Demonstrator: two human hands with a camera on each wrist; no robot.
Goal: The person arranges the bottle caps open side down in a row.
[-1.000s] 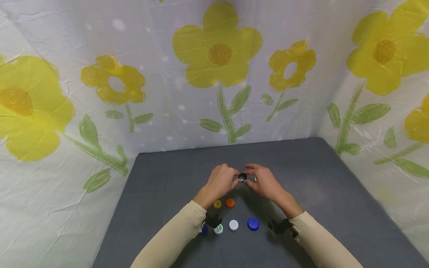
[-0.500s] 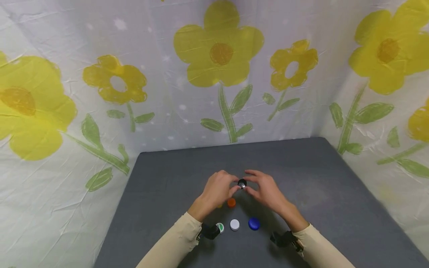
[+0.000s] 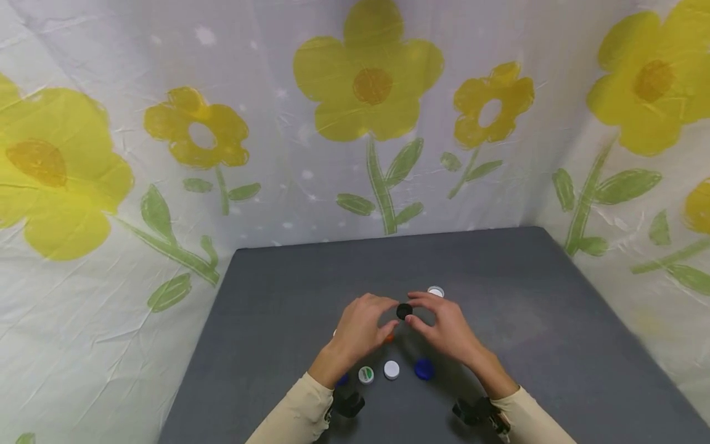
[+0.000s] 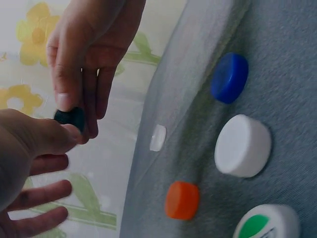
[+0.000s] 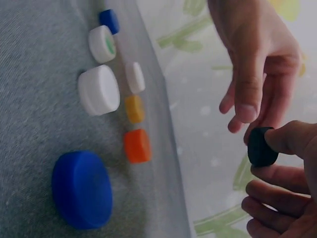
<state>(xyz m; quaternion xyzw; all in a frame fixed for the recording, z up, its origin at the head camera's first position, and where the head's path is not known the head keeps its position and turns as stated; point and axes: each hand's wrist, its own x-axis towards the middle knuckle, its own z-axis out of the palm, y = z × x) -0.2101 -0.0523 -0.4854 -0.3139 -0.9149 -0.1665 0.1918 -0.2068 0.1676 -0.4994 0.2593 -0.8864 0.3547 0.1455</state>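
A small black bottle cap (image 3: pixel 404 311) is held above the table between my two hands. My right hand (image 3: pixel 446 327) pinches it between thumb and index finger, clearest in the right wrist view, where the cap (image 5: pixel 262 147) looks dark. My left hand (image 3: pixel 356 330) is just left of the cap, thumb and index finger spread apart. In the right wrist view a gap separates the left thumb (image 5: pixel 246 113) from the cap; whether the left index finger touches the cap's far side, I cannot tell.
Below the hands lie a white cap (image 3: pixel 391 370), a green-and-white cap (image 3: pixel 366 375), a large blue cap (image 3: pixel 424 369), an orange cap (image 5: pixel 137 146), a yellow cap (image 5: pixel 134 109) and a smaller blue cap (image 5: pixel 109 21). Beyond the right hand sits a whitish cap (image 3: pixel 436 291). A flowered curtain (image 3: pixel 266 203) borders the grey table (image 3: pixel 277 290).
Both hands have come slightly nearer with the black cap. Its hollow, shiny inside showed before; now a plain dark face shows. The left hand's fingers have moved a little off it.
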